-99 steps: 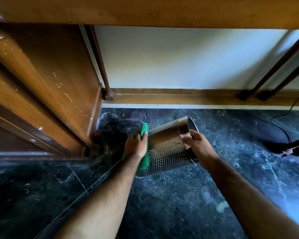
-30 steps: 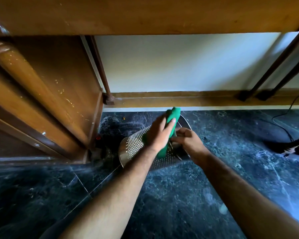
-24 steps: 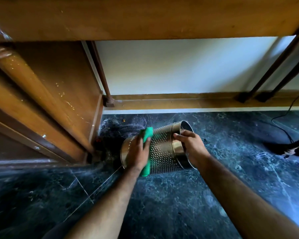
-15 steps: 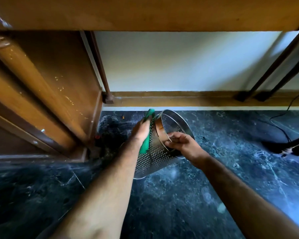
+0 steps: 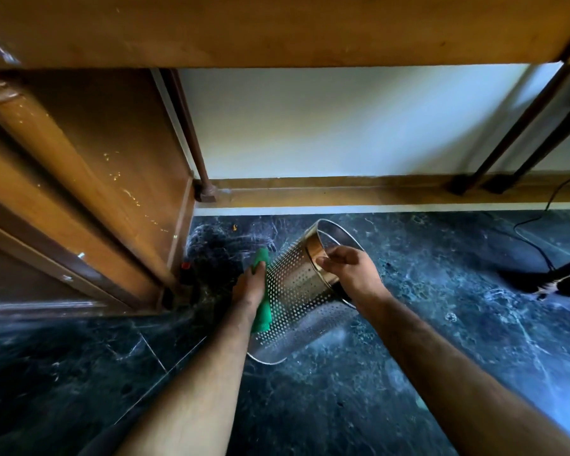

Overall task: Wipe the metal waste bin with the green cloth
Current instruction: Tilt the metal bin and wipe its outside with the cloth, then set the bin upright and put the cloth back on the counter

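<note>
A perforated metal waste bin [image 5: 297, 291] is tilted above the dark marble floor, its open rim turned up and away toward the wall. My right hand [image 5: 349, 268] grips that rim from the right. My left hand [image 5: 249, 286] presses a folded green cloth [image 5: 262, 311] flat against the bin's left side wall. The cloth shows above my fingertips and below my palm. The bin's base points down toward me, near the floor.
A wooden cabinet [image 5: 89, 179] stands close on the left, with a desk edge [image 5: 277, 31] overhead. A wooden skirting [image 5: 343, 192] runs along the white wall behind. A black cable [image 5: 537, 245] and a dark brush-like object [image 5: 553, 281] lie at right.
The bin has tipped and turned in my right hand several times. My left hand with the cloth has slid from near the rim down the left side wall toward the base.
</note>
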Demonstrator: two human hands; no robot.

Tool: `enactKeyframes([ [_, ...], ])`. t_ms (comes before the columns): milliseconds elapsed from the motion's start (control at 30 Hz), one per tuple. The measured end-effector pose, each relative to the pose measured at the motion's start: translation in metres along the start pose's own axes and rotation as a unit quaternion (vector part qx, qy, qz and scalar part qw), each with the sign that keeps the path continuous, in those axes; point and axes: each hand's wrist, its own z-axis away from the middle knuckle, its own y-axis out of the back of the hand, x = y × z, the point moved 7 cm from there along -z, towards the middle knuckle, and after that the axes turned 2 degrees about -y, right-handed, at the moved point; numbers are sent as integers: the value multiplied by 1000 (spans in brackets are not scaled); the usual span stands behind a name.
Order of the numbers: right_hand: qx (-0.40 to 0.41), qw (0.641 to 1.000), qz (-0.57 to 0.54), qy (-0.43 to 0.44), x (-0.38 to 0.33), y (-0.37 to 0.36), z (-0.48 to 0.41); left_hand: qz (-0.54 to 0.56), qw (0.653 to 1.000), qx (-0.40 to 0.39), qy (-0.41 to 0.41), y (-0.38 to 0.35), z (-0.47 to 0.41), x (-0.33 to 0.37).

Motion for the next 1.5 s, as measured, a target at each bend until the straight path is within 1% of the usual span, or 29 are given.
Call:
enactKeyframes([
  [67, -28, 999, 33, 22, -1, -10, 4, 81, 995, -32, 52, -3, -5, 6],
  [100, -34, 997, 54, 35, -2, -12, 6, 103, 992, -48, 59, -6, -5, 16],
  [167, -34, 994, 86, 57, -5, -13, 7, 115, 990, -71, 45, -15, -3, 45],
  [233, -31, 990, 115, 77, -10, -12, 6, 130, 990, -62, -3, -20, 1, 80],
  [333, -22, 982, 156, 108, -19, -13, 5, 115, 986, -29, -120, -21, 13, 127],
  [400, -11, 972, 197, 124, -25, -10, 3, 135, 977, -12, -161, -18, 23, 139],
  [433, -2, 963, 231, 139, -28, -7, 1, 165, 972, -5, -164, -14, 26, 138],
  [467, 6, 949, 273, 159, -32, -5, -1, 208, 965, 5, -158, -9, 26, 133],
  [533, 11, 921, 341, 188, -38, -4, -4, 306, 945, 39, -111, 7, 22, 115],
  [633, -18, 901, 385, 201, -36, -16, -9, 418, 904, 86, -21, 30, 15, 74],
  [700, -28, 884, 424, 193, -29, -23, -11, 457, 884, 97, 3, 41, 14, 52],
  [767, -33, 858, 477, 185, -20, -27, -11, 487, 866, 109, 19, 50, 18, 35],
  [833, -38, 837, 517, 176, -10, -27, -11, 497, 858, 128, 33, 58, 21, 22],
  [900, -46, 815, 551, 174, -3, -30, -10, 501, 855, 128, 43, 63, 26, 17],
  [933, -48, 810, 558, 177, -1, -31, -9, 503, 854, 124, 45, 63, 27, 15],
  [1067, -59, 808, 558, 180, 0, -33, -7, 508, 854, 99, 52, 57, 34, 10],
  [1167, -78, 806, 556, 188, -6, -35, -3, 511, 851, 105, 56, 53, 41, 12],
  [1200, -72, 800, 551, 226, -14, -37, 4, 518, 847, 102, 59, 51, 44, 14],
  [1267, -60, 770, 528, 353, -34, -49, 30, 551, 829, 76, 59, 46, 48, 21],
  [1300, -69, 752, 510, 411, -41, -58, 46, 576, 814, 54, 51, 44, 50, 28],
  [1333, -92, 735, 504, 444, -44, -68, 59, 602, 797, 31, 42, 41, 53, 35],
  [1367, -119, 723, 509, 452, -43, -77, 67, 623, 782, 10, 36, 38, 56, 43],
  [1433, -151, 718, 523, 433, -41, -90, 70, 641, 767, -14, 33, 34, 63, 57],
  [1467, -155, 727, 520, 421, -43, -94, 70, 640, 768, -15, 33, 33, 67, 63],
  [1500, -154, 745, 505, 408, -48, -95, 69, 637, 770, -15, 33, 34, 72, 69],
])
